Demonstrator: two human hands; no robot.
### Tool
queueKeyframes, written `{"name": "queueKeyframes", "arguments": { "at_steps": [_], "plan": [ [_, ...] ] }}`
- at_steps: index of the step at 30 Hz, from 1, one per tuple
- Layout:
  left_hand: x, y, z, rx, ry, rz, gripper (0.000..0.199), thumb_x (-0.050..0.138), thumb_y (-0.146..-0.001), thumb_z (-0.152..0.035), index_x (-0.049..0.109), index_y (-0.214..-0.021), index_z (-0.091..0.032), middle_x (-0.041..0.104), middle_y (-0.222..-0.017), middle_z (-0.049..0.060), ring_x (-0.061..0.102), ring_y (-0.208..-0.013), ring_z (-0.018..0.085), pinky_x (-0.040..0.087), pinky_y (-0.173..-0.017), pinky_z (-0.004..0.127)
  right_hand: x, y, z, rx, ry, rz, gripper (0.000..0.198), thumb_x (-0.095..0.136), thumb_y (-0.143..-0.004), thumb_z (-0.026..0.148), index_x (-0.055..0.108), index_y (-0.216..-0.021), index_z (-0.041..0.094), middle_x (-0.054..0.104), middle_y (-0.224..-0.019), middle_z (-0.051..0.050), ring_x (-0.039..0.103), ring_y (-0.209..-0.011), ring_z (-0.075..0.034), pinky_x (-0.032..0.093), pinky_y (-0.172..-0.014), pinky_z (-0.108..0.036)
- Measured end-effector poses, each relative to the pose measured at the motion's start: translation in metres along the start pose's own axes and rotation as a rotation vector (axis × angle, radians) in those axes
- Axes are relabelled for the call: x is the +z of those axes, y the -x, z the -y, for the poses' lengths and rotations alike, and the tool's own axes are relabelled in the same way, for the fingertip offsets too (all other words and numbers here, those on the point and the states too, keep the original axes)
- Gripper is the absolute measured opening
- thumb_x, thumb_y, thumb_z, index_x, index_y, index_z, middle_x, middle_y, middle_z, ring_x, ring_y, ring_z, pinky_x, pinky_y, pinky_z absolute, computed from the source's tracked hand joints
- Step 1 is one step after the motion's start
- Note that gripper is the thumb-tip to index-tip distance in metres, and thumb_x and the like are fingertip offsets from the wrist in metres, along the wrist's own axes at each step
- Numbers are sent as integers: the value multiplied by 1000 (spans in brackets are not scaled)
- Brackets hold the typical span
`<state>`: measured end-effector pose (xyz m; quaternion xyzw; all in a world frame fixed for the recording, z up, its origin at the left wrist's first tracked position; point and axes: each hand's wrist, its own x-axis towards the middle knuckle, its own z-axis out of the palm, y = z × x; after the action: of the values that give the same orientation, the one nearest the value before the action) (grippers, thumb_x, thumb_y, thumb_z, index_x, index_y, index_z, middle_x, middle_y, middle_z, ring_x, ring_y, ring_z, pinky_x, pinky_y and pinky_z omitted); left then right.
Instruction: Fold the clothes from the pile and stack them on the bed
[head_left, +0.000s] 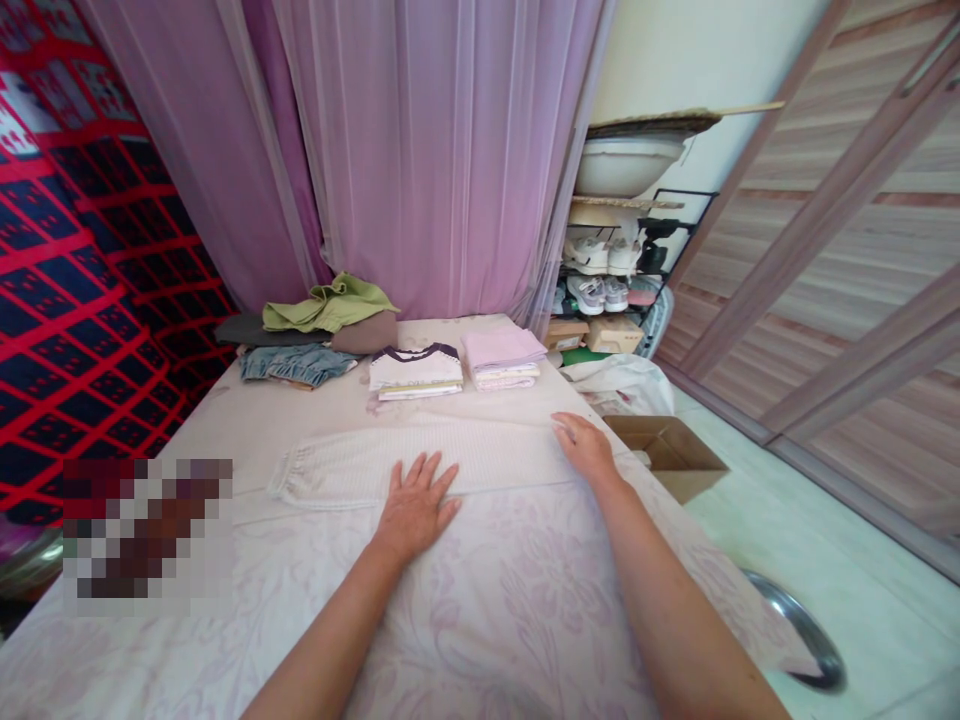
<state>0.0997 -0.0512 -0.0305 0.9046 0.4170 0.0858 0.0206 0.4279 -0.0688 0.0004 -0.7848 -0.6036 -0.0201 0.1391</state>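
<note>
A long white garment with fine stripes, like a pair of trousers folded lengthwise (487,455), lies flat across the bed. Its gathered elastic end points left. My left hand (414,508) rests palm down on its near edge, fingers spread. At the garment's right end is my right hand (586,448), fingers apart and slightly bent, touching the cloth or the sheet beside it. Just beyond the garment sit a stack of folded shirts (416,372) with a dark-collared white one on top, and a stack of folded clothes (504,352) topped by a lilac piece.
Denim shorts (296,367) and a green garment (330,303) lie in a pile at the back left. A purple curtain (435,150) hangs behind the bed. Right of the bed are an open cardboard box (686,455), a shoe rack (679,225) and a metal basin (814,640).
</note>
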Motion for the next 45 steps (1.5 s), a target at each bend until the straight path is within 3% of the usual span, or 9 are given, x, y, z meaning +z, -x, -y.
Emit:
{"name": "queueKeyframes", "arguments": {
  "at_steps": [3, 8, 20, 26, 29, 31, 35, 37, 45],
  "plan": [
    [0, 0, 0, 3, -8, -14, 52, 38, -93, -51, 39, -142, -35, 36, -151, 7, 29, -139, 31, 18, -109, 60, -9, -1, -20, 74, 108, 56, 37, 48, -87, 32, 64, -119, 25, 65, -122, -6, 54, -114, -24, 39, -94, -38],
    [1, 0, 1, 3, -23, -26, 51, 37, -93, -51, 39, -142, -34, 35, -151, 7, 29, -139, 30, 18, -110, 59, -13, -4, -24, 42, 129, 50, 25, 49, -88, 30, 71, -98, 26, 68, -109, -4, 56, -106, -21, 37, -86, -32],
    [-5, 0, -1, -3, -27, -3, 51, 39, -93, -50, 40, -142, -34, 37, -151, 7, 30, -139, 30, 19, -110, 58, -5, -3, -17, 73, 157, -25, 27, 45, -90, 29, 68, -99, 21, 68, -103, -8, 57, -100, -22, 36, -83, -32],
    [-4, -1, -1, -11, -32, 18, 52, 37, -93, -52, 39, -142, -35, 35, -151, 7, 30, -139, 30, 19, -109, 58, -5, -1, -13, 83, 117, -59, 41, 42, -87, 22, 58, -124, 21, 59, -128, -9, 52, -116, -24, 34, -97, -39],
    [-3, -1, 0, -6, -34, 10, 52, 37, -94, -51, 36, -143, -36, 34, -152, 7, 29, -139, 30, 19, -109, 58, -4, 2, 1, 25, 92, -125, 49, 38, -89, 24, 47, -136, 21, 45, -144, -9, 39, -131, -23, 25, -107, -44],
    [-3, -1, 0, -8, -35, 23, 52, 37, -94, -51, 34, -144, -38, 33, -153, 7, 28, -140, 31, 18, -109, 59, 1, 6, 13, -49, 100, -95, 51, 34, -92, 33, 40, -142, 22, 36, -151, -9, 30, -138, -24, 19, -111, -49],
    [-6, -1, -2, -19, -21, 73, 51, 37, -94, -51, 34, -144, -39, 30, -154, 6, 25, -141, 32, 16, -109, 60, 14, 15, 26, -55, 146, 183, 56, 25, -95, 46, 33, -146, 24, 27, -155, -8, 22, -142, -25, 11, -113, -54],
    [-7, -2, -3, -19, -8, 82, 52, 37, -94, -51, 34, -144, -38, 29, -154, 6, 24, -141, 32, 15, -109, 60, 18, 18, 27, -36, 155, 249, 57, 22, -95, 48, 33, -146, 23, 25, -155, -8, 21, -142, -24, 10, -113, -55],
    [-11, 10, 10, -38, 16, 77, 57, 36, -94, -51, 34, -146, -27, 30, -153, 8, 25, -141, 28, 17, -113, 53, 20, 22, 23, -37, 174, 134, 55, 21, -96, 45, 37, -144, 23, 28, -154, -9, 23, -141, -23, 16, -113, -53]
  ]
}}
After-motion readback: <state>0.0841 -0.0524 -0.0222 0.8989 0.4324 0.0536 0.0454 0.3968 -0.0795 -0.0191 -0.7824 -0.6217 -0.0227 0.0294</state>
